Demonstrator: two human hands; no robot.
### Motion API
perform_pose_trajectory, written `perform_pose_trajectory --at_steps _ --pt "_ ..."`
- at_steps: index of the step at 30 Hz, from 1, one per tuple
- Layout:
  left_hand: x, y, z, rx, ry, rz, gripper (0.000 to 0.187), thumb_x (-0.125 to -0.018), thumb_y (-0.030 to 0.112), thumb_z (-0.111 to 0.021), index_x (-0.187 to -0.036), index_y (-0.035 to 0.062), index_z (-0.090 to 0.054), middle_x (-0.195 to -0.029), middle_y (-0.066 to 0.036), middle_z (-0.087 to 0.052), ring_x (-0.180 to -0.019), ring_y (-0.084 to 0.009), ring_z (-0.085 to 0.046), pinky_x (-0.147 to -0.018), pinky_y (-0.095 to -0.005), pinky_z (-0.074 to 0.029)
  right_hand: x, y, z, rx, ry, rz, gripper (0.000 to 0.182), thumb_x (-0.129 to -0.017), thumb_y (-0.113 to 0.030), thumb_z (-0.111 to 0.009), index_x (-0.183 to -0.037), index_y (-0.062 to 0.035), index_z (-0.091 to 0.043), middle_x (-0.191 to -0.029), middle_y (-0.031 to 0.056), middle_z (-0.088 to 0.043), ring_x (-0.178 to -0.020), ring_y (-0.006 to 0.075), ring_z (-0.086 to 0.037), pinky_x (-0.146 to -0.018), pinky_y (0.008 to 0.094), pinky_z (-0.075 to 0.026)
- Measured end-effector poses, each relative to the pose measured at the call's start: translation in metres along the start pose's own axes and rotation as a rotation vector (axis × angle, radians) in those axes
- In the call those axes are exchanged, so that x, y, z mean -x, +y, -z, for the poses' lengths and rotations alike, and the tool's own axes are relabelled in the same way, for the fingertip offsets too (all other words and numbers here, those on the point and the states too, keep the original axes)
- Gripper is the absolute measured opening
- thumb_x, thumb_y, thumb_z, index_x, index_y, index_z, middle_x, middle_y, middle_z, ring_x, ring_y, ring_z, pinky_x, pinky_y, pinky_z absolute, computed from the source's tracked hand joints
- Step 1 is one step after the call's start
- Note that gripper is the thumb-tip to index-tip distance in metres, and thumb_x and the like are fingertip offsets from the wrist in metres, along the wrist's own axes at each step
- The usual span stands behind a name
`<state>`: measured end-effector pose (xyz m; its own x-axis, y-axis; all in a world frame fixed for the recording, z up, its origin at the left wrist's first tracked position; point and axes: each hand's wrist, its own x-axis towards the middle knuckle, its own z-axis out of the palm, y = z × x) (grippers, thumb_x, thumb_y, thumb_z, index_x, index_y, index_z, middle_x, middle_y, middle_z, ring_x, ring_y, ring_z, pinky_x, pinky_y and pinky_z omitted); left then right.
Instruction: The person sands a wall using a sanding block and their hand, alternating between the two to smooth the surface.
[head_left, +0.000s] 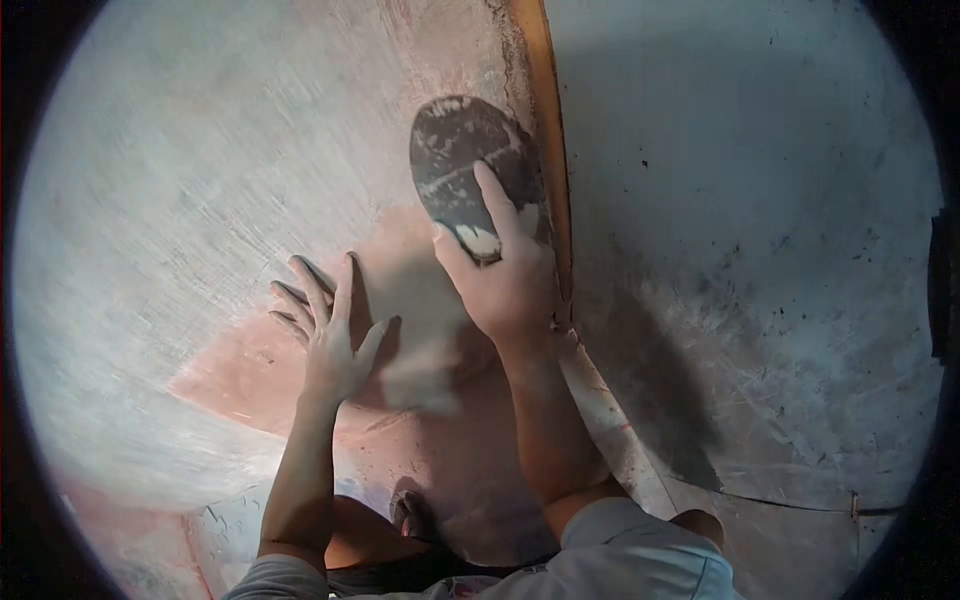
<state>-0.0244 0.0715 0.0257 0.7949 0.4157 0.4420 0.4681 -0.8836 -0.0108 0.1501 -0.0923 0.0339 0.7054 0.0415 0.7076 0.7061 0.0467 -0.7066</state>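
A dark oval sanding block (445, 150) with pale dust patches lies against a scuffed grey and pink surface (200, 180). My right hand (505, 275) grips its near end, the index finger stretched along its top and the thumb at its left side. To the lower left, my left hand (335, 340) rests with its fingers spread on the pinkish patch (250, 375) and holds nothing. The block's right edge is close to a yellowish-brown edge strip (545, 120). My right palm hides part of the block's near end.
Right of the strip is a grey, stained panel (760, 200) with dark specks. A seam (615, 415) runs down from the strip's lower end, and a dark crack (780, 503) crosses the lower right. A shoe (410, 512) shows at the bottom, below the pink area.
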Motion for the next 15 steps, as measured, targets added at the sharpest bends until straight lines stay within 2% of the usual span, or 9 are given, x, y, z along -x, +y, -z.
perform_pose_trajectory --at_steps 4,6,7,10,15 --pt "-0.002 0.000 -0.006 -0.076 0.023 0.015 0.094 -0.091 0.043 -0.074 -0.167 0.0257 -0.023 -0.169 -0.030 0.018 -0.147 -0.0651 0.022 -0.113 -0.0788 0.010 -0.003 0.011 -0.007 0.044 -0.002 0.026 0.067 -0.083 -0.019 -0.084 -0.144 -0.0108 -0.059 -0.115 0.0269 -0.071 -0.103 0.0398 -0.073 -0.085 0.0454 -0.059" --pt "-0.003 0.003 -0.004 -0.054 -0.001 0.039 0.095 -0.090 0.041 -0.075 -0.167 0.0259 -0.022 -0.169 -0.030 0.017 -0.147 -0.0649 0.023 -0.112 -0.0792 0.010 0.000 0.018 -0.005 -0.001 0.007 0.123 0.067 -0.083 -0.021 -0.083 -0.144 -0.0135 -0.059 -0.114 0.0270 -0.070 -0.103 0.0421 -0.072 -0.084 0.0466 -0.058" --pt "-0.003 0.003 -0.002 -0.033 -0.012 0.036 0.096 -0.089 0.040 -0.075 -0.167 0.0262 -0.022 -0.169 -0.030 0.017 -0.147 -0.0650 0.023 -0.112 -0.0795 0.010 0.001 0.018 -0.007 0.029 0.004 0.060 0.071 -0.078 -0.029 -0.086 -0.143 -0.0159 -0.061 -0.126 0.0323 -0.061 -0.108 0.0495 -0.065 -0.090 0.0528 -0.057" --pt "-0.002 0.000 -0.008 -0.045 0.005 0.029 0.095 -0.089 0.039 -0.075 -0.167 0.0264 -0.022 -0.169 -0.029 0.018 -0.147 -0.0651 0.023 -0.112 -0.0795 0.010 -0.020 -0.002 0.005 0.066 -0.070 -0.029 0.072 -0.079 -0.030 -0.085 -0.145 -0.0179 -0.058 -0.122 0.0306 -0.064 -0.105 0.0493 -0.066 -0.088 0.0521 -0.057" --pt "-0.002 0.001 -0.006 -0.090 -0.033 0.034 0.094 -0.090 0.041 -0.073 -0.167 0.0256 -0.022 -0.170 -0.028 0.017 -0.148 -0.0642 0.022 -0.112 -0.0787 0.012 -0.007 0.015 0.001 0.006 -0.056 0.014 0.075 -0.081 -0.032 -0.083 -0.149 -0.0205 -0.054 -0.118 0.0304 -0.065 -0.103 0.0486 -0.067 -0.084 0.0515 -0.057"
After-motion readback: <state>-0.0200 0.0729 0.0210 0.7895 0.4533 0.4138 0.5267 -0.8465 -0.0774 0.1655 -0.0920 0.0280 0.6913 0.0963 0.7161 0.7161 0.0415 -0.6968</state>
